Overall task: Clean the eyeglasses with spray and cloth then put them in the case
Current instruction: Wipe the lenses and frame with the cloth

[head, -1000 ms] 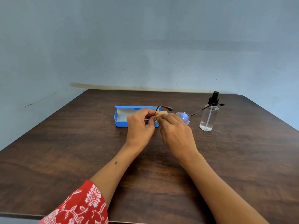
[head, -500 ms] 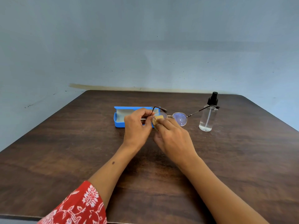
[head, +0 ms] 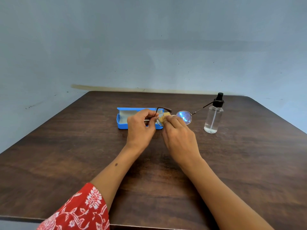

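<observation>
The eyeglasses (head: 183, 116) are held above the dark wooden worktop (head: 66, 155), in front of the open blue case (head: 122, 124). The frame is pinched at its left side by the curled fingers of the left hand (head: 141, 128), near the hinge of the left temple arm, which bends up and over behind the fingers. A small tan cloth (head: 163, 118) is pinched by the fingertips of the right hand (head: 180, 138) and pressed against the left lens, most of which is hidden by cloth and fingers. The right lens is left uncovered and shows a bluish reflection; its temple arm reaches out to the right, its tip seen across the black pump of the clear spray bottle (head: 213, 117). The bottle stands upright on the worktop, well right of the case, with some liquid in it. The case lies flat with its pale lining exposed. A red floral sleeve (head: 78, 211) is seen on the left arm.
</observation>
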### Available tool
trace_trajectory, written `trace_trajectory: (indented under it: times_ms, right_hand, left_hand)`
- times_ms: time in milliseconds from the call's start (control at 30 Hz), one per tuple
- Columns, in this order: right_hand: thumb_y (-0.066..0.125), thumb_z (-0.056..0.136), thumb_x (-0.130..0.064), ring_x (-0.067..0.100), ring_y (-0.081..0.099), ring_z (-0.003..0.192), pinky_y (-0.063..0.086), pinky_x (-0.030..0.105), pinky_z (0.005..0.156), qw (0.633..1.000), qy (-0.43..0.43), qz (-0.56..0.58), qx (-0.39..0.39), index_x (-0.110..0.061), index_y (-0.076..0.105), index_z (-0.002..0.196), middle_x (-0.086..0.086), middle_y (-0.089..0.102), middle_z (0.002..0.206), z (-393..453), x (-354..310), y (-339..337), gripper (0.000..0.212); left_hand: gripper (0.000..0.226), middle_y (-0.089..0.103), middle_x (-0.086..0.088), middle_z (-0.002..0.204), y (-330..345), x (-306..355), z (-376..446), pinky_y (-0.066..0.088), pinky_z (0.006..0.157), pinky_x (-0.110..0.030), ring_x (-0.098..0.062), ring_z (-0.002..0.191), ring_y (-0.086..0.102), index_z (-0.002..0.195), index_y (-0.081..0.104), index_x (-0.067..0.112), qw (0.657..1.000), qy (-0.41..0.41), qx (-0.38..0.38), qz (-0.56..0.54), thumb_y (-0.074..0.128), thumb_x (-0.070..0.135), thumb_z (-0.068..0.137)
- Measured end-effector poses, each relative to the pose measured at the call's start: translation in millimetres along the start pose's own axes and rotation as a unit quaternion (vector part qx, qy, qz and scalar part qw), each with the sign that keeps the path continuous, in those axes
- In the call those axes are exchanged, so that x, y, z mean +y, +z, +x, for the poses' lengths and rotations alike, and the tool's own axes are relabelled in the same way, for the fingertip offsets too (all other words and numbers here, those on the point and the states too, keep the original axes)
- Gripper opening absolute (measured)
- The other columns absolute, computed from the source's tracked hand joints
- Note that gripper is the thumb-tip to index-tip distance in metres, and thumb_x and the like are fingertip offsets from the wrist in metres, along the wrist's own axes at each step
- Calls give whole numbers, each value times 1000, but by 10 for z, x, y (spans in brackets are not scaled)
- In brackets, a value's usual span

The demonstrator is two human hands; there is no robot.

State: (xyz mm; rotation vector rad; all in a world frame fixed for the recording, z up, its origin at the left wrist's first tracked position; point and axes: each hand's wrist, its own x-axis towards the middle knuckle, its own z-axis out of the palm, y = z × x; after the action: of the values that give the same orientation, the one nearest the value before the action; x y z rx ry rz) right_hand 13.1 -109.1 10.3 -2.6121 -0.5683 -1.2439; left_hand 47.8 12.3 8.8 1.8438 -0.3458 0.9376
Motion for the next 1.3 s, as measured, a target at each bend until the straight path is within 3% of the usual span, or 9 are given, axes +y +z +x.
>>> trace_trajectory:
  times_ms: [100,267,467,600,767,1167,1300]
  right_hand:
    - [80,63,0,25,68,87,54,27,55,1000,-9,8,-6,-1,72,93,10,72,92,2,-33,18,31]
    - [79,63,-1,25,69,84,52,27,49,1000,-5,21,-11,-1,72,83,10,71,87,-17,-18,-10,21]
    - [77,64,-1,24,68,86,52,26,52,999,-20,25,-12,-1,72,91,9,71,91,-15,-48,7,28]
    - [77,63,0,26,68,81,52,27,47,1000,-11,23,-11,-1,72,82,10,71,86,-20,-27,-16,20]
    - [76,65,2,27,68,89,54,28,55,1000,-8,27,-13,1,71,92,11,71,94,-19,-39,-13,28]
    - [76,65,-1,25,68,86,53,27,52,997,-28,64,-14,-1,72,87,9,71,93,-52,-89,-33,22]
    - [78,62,1,25,69,86,54,27,51,1000,-1,21,-14,0,72,86,12,71,90,-27,-64,-46,25]
  left_hand:
    - [10,65,10,77,-12,-7,-8,54,61,-33,-4,75,64,80,70,7,1000,9,-2,7,68,-2,77]
    - [11,65,12,75,-18,-27,5,55,61,-36,-4,73,64,79,69,9,1000,-15,-2,0,67,-1,77]
    - [13,64,10,75,-15,-26,3,54,61,-28,-2,73,63,78,68,9,1000,13,0,3,67,-3,76]
    - [11,64,10,75,-17,-29,9,54,60,-32,-4,73,64,78,69,9,1000,4,1,1,67,-3,77]
    - [13,63,10,73,7,-16,-1,53,58,-35,-6,71,64,77,68,9,1000,15,2,0,67,-4,76]
    - [13,63,10,71,-19,-38,3,54,61,-35,-5,67,63,74,66,10,1000,1,4,-5,66,-3,76]
    - [12,63,11,73,-7,-14,2,54,63,-34,-4,71,63,76,68,8,1000,-8,12,-9,66,-4,76]
